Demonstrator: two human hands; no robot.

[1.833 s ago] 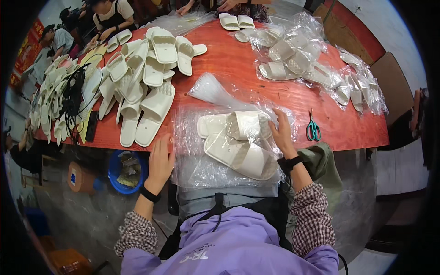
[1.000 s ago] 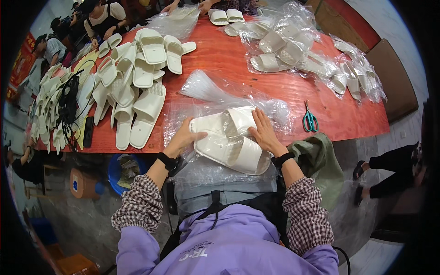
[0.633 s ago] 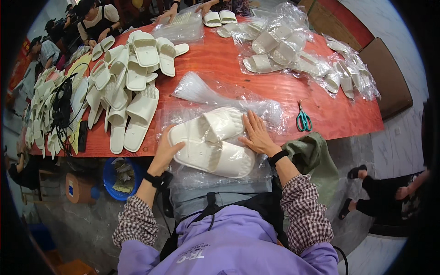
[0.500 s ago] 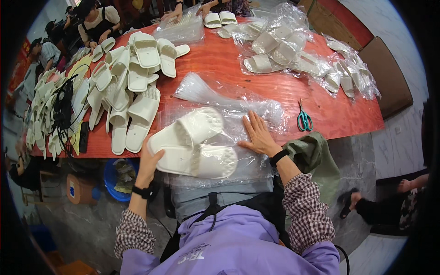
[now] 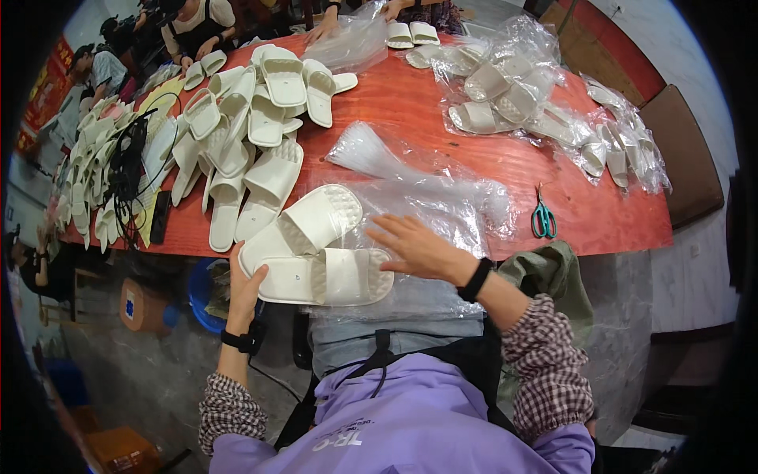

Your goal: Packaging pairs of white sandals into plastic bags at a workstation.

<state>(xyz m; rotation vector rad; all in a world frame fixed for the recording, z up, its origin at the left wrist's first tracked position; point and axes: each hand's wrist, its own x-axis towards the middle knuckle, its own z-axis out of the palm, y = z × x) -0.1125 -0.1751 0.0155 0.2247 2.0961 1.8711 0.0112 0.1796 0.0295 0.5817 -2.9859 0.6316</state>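
Pair: we see two white slippers (image 5: 322, 225) side by side, held near the front edge of the red table (image 5: 395, 99), over the left part of the clear bags (image 5: 446, 288).
Left hand: our left hand (image 5: 243, 288) is clamped on the heel ends of the pair, with the thumb on top.
Right hand: our right hand (image 5: 414, 249) has its fingers apart and extended, beside the toe ends; whether it touches them, we cannot tell.
Film: something clear seems to lie over the toe of the lower slipper, but we cannot say if the pair is fully inside a bag.
Bagged side: at the far right there are slippers in clear plastic (image 5: 517, 99); we judge these to be the finished part.
Loose side: the pile (image 5: 264, 126) at the left is without bags, so we judge that much work is left.
Near us: a clear bundle (image 5: 363, 150) lies behind the bags, and the teal scissors (image 5: 543, 217) rest to the right, touched by neither hand.
Across: a co-worker's hands are at more clear plastic (image 5: 347, 47).
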